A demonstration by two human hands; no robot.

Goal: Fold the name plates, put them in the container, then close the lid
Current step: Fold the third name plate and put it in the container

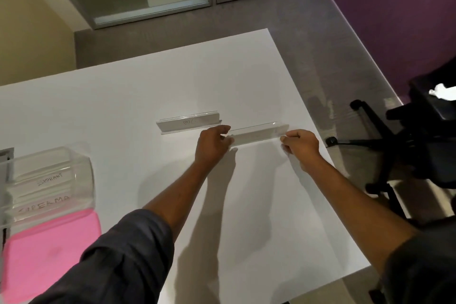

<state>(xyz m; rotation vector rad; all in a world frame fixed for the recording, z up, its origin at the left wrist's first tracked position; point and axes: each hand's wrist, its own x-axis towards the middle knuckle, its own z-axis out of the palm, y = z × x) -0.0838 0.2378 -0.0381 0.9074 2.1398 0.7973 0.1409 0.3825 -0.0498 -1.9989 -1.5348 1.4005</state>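
A clear name plate [256, 134] stands on the white table [148, 96] right of centre. My left hand [213, 144] pinches its left end and my right hand [299, 145] pinches its right end. A second name plate [188, 122] with faint writing stands just behind and to the left, touched by neither hand. At the left edge sits a clear container [49, 180] holding name plates with handwritten words. Its pink lid [47, 252] lies open in front of it.
A black office chair [407, 136] stands off the table's right side on the grey floor. The table's right edge runs close to my right forearm. Glass doors are at the far wall.
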